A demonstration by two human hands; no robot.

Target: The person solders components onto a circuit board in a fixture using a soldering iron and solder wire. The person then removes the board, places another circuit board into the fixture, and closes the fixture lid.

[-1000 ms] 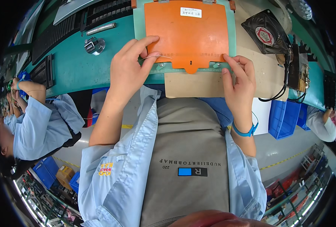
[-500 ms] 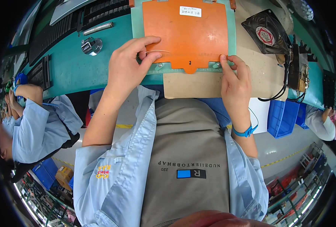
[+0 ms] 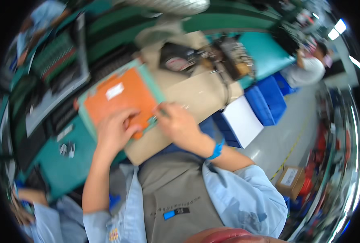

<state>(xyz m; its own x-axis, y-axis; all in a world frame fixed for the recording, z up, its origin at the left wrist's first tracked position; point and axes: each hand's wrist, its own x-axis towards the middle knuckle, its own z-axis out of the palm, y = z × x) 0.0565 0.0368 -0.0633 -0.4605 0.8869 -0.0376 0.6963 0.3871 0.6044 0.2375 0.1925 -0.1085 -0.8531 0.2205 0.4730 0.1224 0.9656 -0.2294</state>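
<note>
An orange plate (image 3: 127, 95) lies on a light green board (image 3: 149, 81), tilted in view, with a white label on it. My left hand (image 3: 117, 127) rests over the plate's near left part, its thumb and forefinger apart over the orange surface. Beside the plate's near right corner is my right hand (image 3: 178, 123), its thumb and fingertips pressed together. A small dark thing shows at those fingertips, too blurred to name. Small metal fasteners sit at the board's near edge between the hands. Motion smears much of the picture.
Beyond my right hand stand a black fan (image 3: 178, 62) and a dark device with cables (image 3: 236, 60). Brown cardboard (image 3: 188, 91) covers the bench. Blue bins (image 3: 265, 101) stand at the right. A small metal counter (image 3: 67, 149) lies left. Another person (image 3: 307, 67) is far right.
The whole view has swung round, so the plate now appears tilted and further left. My right fingertips have shifted slightly off the plate's corner. The thin wire by my left hand no longer shows.
</note>
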